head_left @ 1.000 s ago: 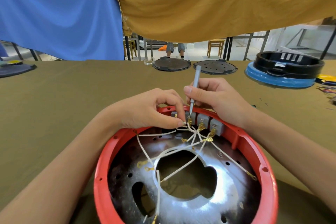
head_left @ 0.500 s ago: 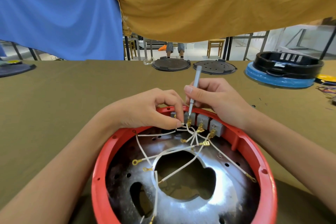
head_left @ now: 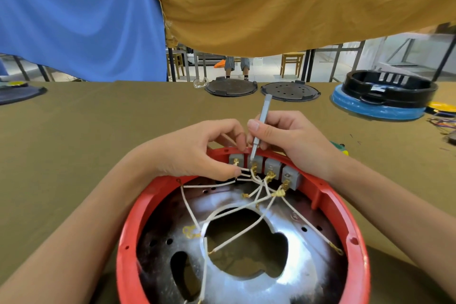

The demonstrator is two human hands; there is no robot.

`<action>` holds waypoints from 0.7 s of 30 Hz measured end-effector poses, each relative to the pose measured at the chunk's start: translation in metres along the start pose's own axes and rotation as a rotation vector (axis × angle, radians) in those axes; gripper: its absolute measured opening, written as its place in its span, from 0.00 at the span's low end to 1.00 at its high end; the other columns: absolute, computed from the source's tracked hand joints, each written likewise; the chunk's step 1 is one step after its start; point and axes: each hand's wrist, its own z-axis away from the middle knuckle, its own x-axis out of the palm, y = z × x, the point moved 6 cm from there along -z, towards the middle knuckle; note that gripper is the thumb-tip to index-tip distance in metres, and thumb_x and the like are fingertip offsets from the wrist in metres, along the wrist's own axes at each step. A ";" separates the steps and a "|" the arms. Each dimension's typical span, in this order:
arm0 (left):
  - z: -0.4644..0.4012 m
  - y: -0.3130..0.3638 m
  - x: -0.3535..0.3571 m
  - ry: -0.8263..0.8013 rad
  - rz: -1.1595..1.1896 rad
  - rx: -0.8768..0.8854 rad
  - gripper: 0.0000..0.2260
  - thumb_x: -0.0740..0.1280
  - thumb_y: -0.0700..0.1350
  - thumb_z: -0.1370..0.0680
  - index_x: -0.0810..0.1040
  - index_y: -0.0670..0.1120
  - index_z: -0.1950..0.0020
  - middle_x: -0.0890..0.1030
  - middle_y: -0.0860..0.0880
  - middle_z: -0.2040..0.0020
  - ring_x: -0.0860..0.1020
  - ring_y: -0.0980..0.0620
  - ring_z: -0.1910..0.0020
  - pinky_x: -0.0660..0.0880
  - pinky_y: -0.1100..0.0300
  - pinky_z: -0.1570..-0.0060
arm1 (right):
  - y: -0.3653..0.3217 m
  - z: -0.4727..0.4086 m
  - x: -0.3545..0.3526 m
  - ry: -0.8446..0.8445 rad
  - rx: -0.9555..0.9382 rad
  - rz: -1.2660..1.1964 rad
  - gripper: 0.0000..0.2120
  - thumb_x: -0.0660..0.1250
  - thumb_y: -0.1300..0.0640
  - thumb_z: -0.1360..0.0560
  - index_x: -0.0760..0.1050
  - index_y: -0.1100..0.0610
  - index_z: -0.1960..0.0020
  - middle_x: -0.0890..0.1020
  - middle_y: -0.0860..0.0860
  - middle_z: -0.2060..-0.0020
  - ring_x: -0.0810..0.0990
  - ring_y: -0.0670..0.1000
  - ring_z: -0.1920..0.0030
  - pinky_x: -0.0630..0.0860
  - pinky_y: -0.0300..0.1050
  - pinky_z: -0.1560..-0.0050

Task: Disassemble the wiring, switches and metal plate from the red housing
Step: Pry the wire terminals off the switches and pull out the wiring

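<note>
The red housing [head_left: 350, 207] sits at the near middle of the tabletop [head_left: 74, 155], open side up, its round rim filling the near part of the view. Inside it lies the metal plate [head_left: 291, 276], shiny and grey, with a large hole in the middle and small holes round it. On the far inner wall of the housing stand 4 grey switches [head_left: 272, 168] in a row, each with a brass terminal in front. White wires [head_left: 232, 212] run from these terminals across the plate, crossing one another, and end in brass lugs on the left, the right and the near side.

The left hand [head_left: 195, 153] rests over the far left rim of the housing, its grip narrow: thumb and fingertips pinch a few white wires just beside the leftmost switch. The right hand [head_left: 293, 138] is over the far rim, its grip curled round a thin grey screwdriver [head_left: 259, 130], which stands nearly upright with its tip at the top of the 2nd switch from the left.

Far on the tabletop lie 2 dark round lids [head_left: 288, 91] side by side, and to the far right a black ring stacked on a blue base [head_left: 375, 106]. Above hang a blue cloth [head_left: 74, 14] and a mustard cloth [head_left: 296, 2]
</note>
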 end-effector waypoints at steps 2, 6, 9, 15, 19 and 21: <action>0.003 -0.005 -0.005 -0.011 -0.022 -0.044 0.14 0.72 0.45 0.28 0.74 0.55 0.46 0.79 0.56 0.47 0.79 0.54 0.44 0.78 0.54 0.46 | 0.001 0.000 0.001 0.004 0.001 -0.011 0.12 0.65 0.53 0.21 0.80 0.60 0.57 0.78 0.51 0.67 0.76 0.51 0.64 0.74 0.42 0.57; 0.012 -0.014 -0.017 -0.009 -0.060 -0.134 0.13 0.71 0.40 0.24 0.74 0.55 0.46 0.80 0.54 0.48 0.81 0.53 0.48 0.77 0.58 0.49 | 0.001 0.002 0.000 0.008 -0.003 0.080 0.14 0.65 0.51 0.21 0.81 0.60 0.57 0.78 0.48 0.68 0.77 0.43 0.65 0.74 0.34 0.60; 0.011 -0.009 -0.018 0.001 -0.066 -0.115 0.10 0.72 0.38 0.23 0.77 0.52 0.47 0.83 0.53 0.49 0.83 0.52 0.51 0.78 0.62 0.51 | -0.003 0.004 -0.004 0.015 -0.013 0.128 0.15 0.65 0.47 0.22 0.80 0.58 0.58 0.78 0.48 0.69 0.77 0.43 0.66 0.74 0.36 0.59; 0.000 -0.007 -0.016 0.114 -0.051 -0.089 0.09 0.73 0.37 0.24 0.81 0.46 0.46 0.86 0.49 0.51 0.85 0.52 0.52 0.79 0.60 0.45 | -0.009 0.008 -0.015 0.123 -0.074 0.097 0.13 0.66 0.53 0.22 0.80 0.63 0.54 0.83 0.60 0.61 0.80 0.49 0.62 0.80 0.51 0.52; 0.002 -0.004 -0.018 0.109 -0.092 -0.102 0.10 0.74 0.45 0.24 0.81 0.53 0.44 0.85 0.54 0.49 0.84 0.56 0.51 0.79 0.61 0.47 | -0.013 0.008 -0.017 0.134 -0.120 0.165 0.09 0.68 0.57 0.22 0.79 0.63 0.54 0.83 0.60 0.61 0.82 0.57 0.60 0.80 0.58 0.51; 0.006 -0.003 -0.016 0.079 -0.119 -0.109 0.11 0.73 0.49 0.24 0.78 0.57 0.44 0.82 0.58 0.46 0.82 0.59 0.47 0.78 0.58 0.45 | -0.016 0.009 -0.017 0.127 -0.145 0.195 0.07 0.69 0.58 0.22 0.79 0.62 0.54 0.82 0.61 0.61 0.82 0.61 0.57 0.79 0.62 0.51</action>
